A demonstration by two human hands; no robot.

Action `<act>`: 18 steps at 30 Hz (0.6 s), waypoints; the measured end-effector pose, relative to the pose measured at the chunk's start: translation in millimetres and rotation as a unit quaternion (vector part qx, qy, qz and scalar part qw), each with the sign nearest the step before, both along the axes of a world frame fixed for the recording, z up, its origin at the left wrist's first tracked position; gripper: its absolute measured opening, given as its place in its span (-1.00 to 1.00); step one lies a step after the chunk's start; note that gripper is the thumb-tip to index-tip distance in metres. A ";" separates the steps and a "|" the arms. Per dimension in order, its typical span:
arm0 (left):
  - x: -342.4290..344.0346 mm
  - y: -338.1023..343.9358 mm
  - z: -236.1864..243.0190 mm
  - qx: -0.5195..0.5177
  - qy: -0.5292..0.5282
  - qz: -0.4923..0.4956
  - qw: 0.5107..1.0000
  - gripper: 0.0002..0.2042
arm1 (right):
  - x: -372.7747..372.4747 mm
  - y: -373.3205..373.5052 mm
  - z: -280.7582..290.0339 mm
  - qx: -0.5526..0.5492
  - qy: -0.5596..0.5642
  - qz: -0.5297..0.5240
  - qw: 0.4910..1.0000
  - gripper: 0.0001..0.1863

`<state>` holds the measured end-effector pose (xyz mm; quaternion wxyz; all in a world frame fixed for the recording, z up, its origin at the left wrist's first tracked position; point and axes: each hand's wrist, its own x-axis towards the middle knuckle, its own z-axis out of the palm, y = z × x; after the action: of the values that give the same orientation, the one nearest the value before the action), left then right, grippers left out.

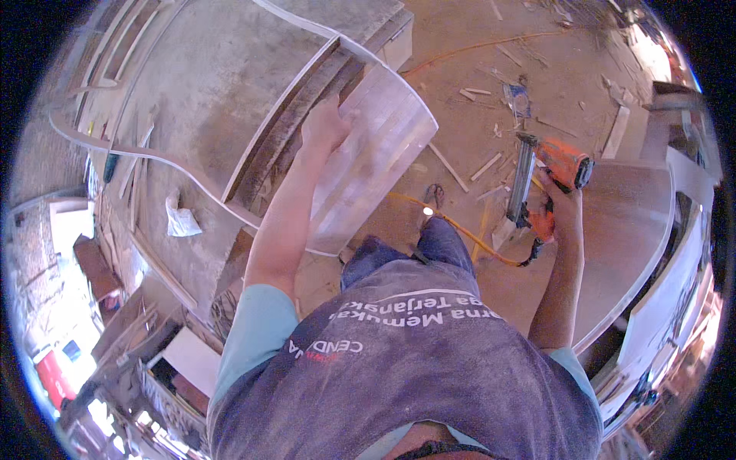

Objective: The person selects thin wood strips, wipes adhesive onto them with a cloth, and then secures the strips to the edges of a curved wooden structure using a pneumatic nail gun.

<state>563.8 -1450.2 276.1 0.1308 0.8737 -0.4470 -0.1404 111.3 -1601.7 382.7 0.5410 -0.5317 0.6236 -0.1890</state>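
Observation:
My left hand [326,126] is closed at the inner edge of a pale wooden panel [383,126], its fingertips partly hidden. The panel tilts off the side of a long wooden frame [280,115] with curved thin strips along its ends. In my right hand [566,195] is an orange and black nail gun [563,159], gripped by its handle and held off to the right, apart from the panel. A yellow air hose [464,230] runs from the base of the gun past my legs.
The frame lies on a grey worktop [203,92]. A white plastic bag [181,216] rests there too. Wood offcuts [487,166] and a blue packet [518,100] lie on the floor. A curved-edged brown board [632,215] stands close on my right.

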 end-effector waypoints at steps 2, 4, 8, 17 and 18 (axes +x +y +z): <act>13.6 -3.7 -13.6 0.036 0.053 0.010 0.998 -0.46 | 4.2 -40.1 -7.9 -0.028 0.006 0.046 0.999 -0.68; 17.3 -3.3 -24.2 -0.012 0.098 0.021 0.995 -0.53 | 4.6 -72.7 -19.0 -0.031 -0.018 0.065 0.997 -0.68; 17.0 -8.3 -29.8 -0.082 0.177 0.031 0.980 -0.60 | 22.2 -124.8 -34.4 -0.039 -0.046 0.080 0.995 -0.75; 18.7 5.3 -43.2 -0.128 0.198 0.044 0.971 -0.59 | 117.5 -191.1 -14.2 -0.014 0.013 0.248 0.969 -0.73; 19.3 3.0 -44.9 -0.146 0.206 0.032 0.967 -0.60 | 128.4 -203.1 -14.3 0.009 0.044 0.263 0.964 -0.73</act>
<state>583.1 -1447.3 231.3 0.3511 0.8110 -0.3979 -0.2464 239.7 -1804.8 368.4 0.5485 -0.6800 0.4864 -0.0111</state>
